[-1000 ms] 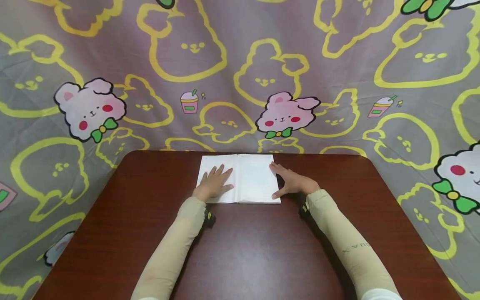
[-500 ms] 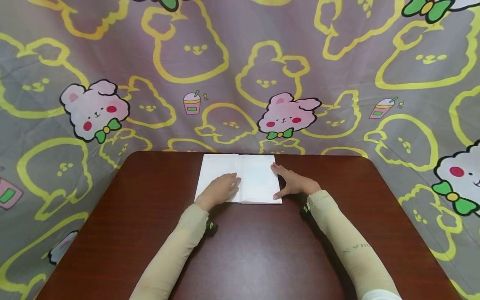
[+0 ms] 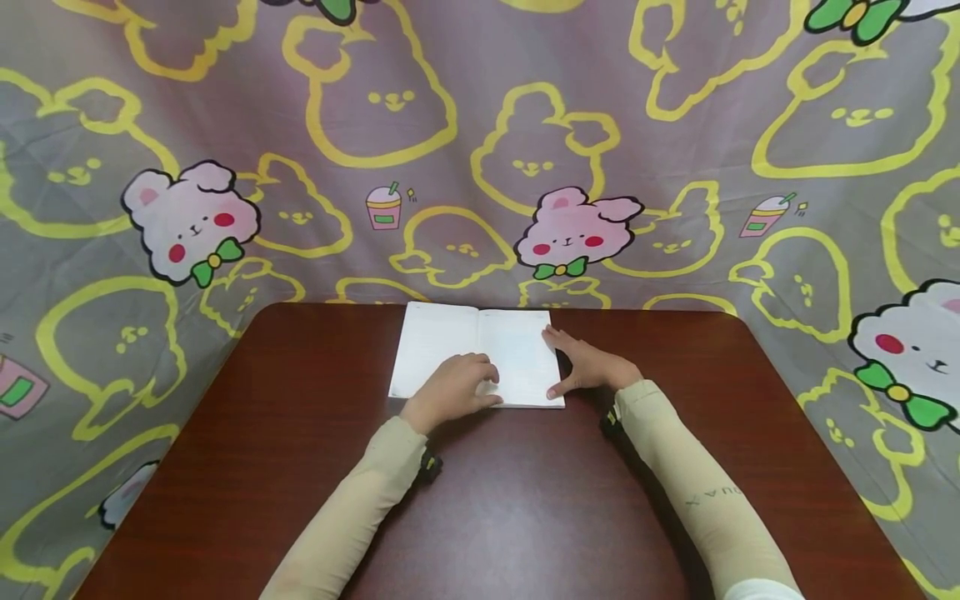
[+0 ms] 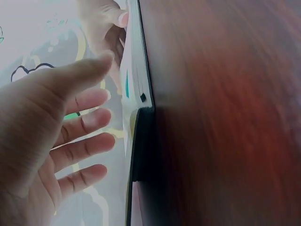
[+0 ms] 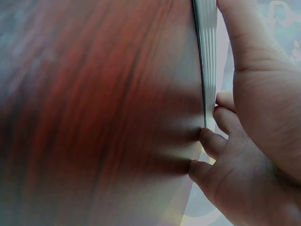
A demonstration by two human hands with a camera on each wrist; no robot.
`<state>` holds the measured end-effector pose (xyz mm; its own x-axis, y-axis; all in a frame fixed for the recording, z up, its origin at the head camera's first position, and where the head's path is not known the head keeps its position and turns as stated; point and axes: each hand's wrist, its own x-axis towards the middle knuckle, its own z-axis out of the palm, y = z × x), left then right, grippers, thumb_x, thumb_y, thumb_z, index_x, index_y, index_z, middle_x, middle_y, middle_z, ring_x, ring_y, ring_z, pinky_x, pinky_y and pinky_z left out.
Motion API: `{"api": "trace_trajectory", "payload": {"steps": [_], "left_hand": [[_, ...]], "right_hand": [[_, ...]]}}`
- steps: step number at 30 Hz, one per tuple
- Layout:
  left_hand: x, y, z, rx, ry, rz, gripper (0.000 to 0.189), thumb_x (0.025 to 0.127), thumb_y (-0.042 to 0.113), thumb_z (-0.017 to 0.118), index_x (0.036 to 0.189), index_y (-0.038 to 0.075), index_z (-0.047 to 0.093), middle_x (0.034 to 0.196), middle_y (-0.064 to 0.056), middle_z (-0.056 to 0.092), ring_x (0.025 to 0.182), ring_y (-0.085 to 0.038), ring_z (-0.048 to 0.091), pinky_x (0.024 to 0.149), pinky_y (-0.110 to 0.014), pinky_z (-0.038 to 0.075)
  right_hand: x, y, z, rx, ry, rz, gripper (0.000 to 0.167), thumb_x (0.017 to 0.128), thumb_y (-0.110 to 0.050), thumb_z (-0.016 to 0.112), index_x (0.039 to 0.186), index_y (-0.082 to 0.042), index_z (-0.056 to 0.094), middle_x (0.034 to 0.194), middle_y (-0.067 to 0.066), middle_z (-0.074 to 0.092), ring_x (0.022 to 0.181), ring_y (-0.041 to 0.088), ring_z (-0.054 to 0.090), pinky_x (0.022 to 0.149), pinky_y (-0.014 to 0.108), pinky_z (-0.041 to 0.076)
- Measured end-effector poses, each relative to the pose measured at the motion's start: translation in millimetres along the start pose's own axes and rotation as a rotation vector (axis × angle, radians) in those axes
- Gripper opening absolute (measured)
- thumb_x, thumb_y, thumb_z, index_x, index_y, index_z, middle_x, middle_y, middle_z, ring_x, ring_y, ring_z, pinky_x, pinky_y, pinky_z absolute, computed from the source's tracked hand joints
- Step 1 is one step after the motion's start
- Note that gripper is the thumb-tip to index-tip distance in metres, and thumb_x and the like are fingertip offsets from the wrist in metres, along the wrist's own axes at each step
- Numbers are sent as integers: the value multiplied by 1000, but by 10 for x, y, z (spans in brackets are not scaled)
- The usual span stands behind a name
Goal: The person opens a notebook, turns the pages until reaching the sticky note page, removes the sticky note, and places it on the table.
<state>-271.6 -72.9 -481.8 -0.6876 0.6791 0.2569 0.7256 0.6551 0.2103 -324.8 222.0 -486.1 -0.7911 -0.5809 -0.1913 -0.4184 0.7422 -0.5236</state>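
A notebook (image 3: 519, 350) with white, faintly lined pages lies spread on the table near its far edge. Seen edge-on in the left wrist view, its left half stands a little off the tabletop. My left hand (image 3: 453, 385) hovers over the near part of the notebook around the spine, fingers loosely bent, thumb apart, nothing held; the left wrist view shows those fingers (image 4: 89, 143) clear of the paper. At the right edge, my right hand (image 3: 600, 367) rests with its thumb on the near corner. In the right wrist view its lower fingers (image 5: 214, 141) touch the edge and tabletop.
The dark red-brown wooden table (image 3: 510, 508) has rounded far corners. Behind and on both sides hangs a grey-mauve curtain (image 3: 450, 108) with yellow outlines and cartoon rabbits. A small black wrist device (image 3: 430, 465) sits under the left sleeve.
My left hand has lifted from flat on the left page and shifted right and nearer, to the spine. The notebook's left half has risen slightly. My right hand stays put.
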Motion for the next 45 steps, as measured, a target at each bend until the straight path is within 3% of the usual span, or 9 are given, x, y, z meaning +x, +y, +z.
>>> {"api": "trace_trajectory", "payload": {"steps": [6, 17, 31, 45], "left_hand": [[34, 37, 14, 12, -26, 18, 27, 80, 36, 86, 86, 14, 72, 83, 4, 65, 71, -14, 60, 71, -35, 51], [42, 66, 52, 26, -46, -5, 21, 87, 29, 81, 78, 16, 68, 73, 7, 59, 62, -9, 50, 63, -30, 46], [13, 73, 42, 115, 0, 46, 22, 89, 21, 76, 71, 17, 64, 67, 8, 58, 58, -11, 51, 59, -30, 47], [-81, 42, -26, 97, 65, 35, 16, 86, 15, 75, 73, 17, 65, 69, 8, 58, 60, -11, 51, 61, -31, 47]], "right_hand": [[9, 6, 3, 2, -7, -5, 123, 76, -44, 89, 162, 0, 12, 170, 20, 6, 156, 41, 7, 122, 65, 14], [23, 34, 1, -10, -2, -18, 125, 75, -47, 89, 162, 2, 13, 169, 22, 7, 156, 42, 8, 122, 62, 18], [-11, 19, -27, 25, 22, -48, 121, 75, -38, 91, 160, 5, 16, 168, 24, 11, 156, 39, 11, 124, 55, 21], [-20, 119, -17, 15, 45, -38, 128, 70, -44, 93, 161, 4, 15, 169, 23, 9, 155, 40, 14, 123, 57, 22]]}}
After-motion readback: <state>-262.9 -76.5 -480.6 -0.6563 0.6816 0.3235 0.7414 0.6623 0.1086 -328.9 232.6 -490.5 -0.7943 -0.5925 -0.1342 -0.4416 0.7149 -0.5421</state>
